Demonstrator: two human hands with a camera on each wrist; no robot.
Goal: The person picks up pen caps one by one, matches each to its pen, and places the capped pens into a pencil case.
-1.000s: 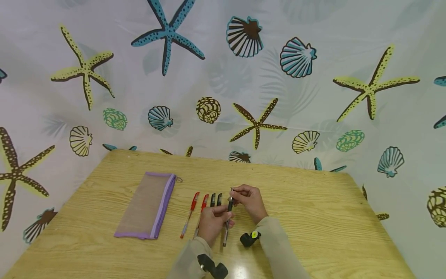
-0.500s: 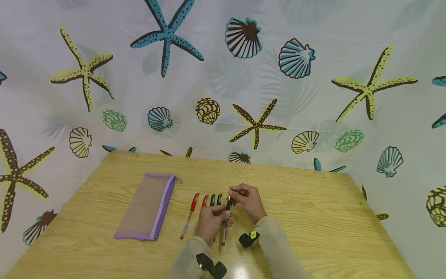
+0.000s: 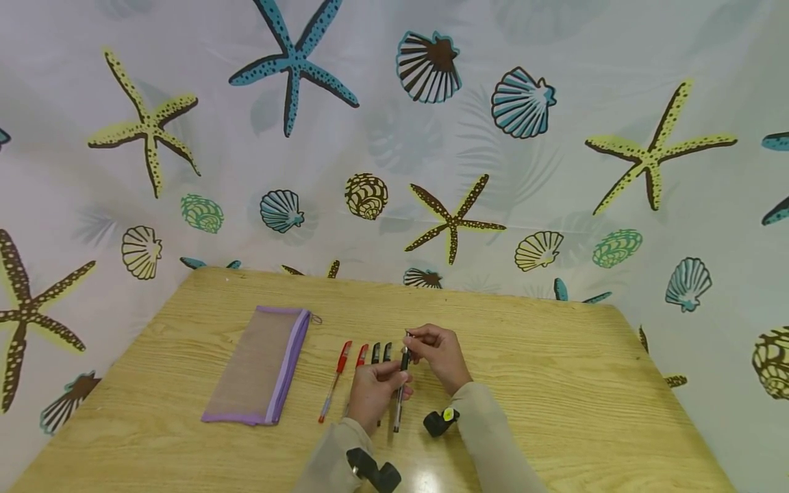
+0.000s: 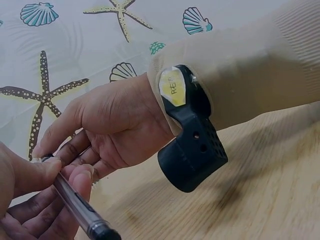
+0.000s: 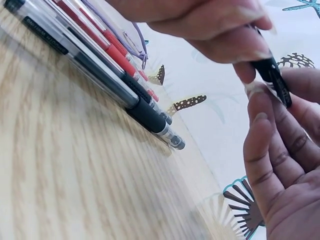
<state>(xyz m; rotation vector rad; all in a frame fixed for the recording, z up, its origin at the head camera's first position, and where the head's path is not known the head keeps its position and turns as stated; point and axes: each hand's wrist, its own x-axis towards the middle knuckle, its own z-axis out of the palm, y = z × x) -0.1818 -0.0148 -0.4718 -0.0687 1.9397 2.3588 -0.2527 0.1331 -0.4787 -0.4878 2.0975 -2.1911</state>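
Observation:
My left hand (image 3: 370, 396) grips a black gel pen (image 3: 399, 407) by its barrel, thumb on top. At the pen's far end, my right hand (image 3: 442, 352) pinches the tip end between thumb and fingers. In the left wrist view, the clear barrel (image 4: 82, 205) of this pen slants toward the lower right, ending in a dark plug. The right wrist view shows a black lettered part (image 5: 274, 82) of it between both hands; the fingers hide the rest. Just left of my hands lie a red pen (image 3: 335, 380), a second red pen (image 3: 362, 355) and two black pens (image 3: 376, 352), partly covered by my left hand.
A mesh zip pouch (image 3: 255, 370) with purple edging lies flat at the left of the wooden table (image 3: 555, 383). A curtain (image 3: 382, 137) printed with starfish and shells surrounds the table's back and sides. Each wrist carries a black camera (image 3: 439, 422).
Both hands and the pen have shifted very slightly left since a second ago, and the view has moved a little. Their hold on the pen looks the same.

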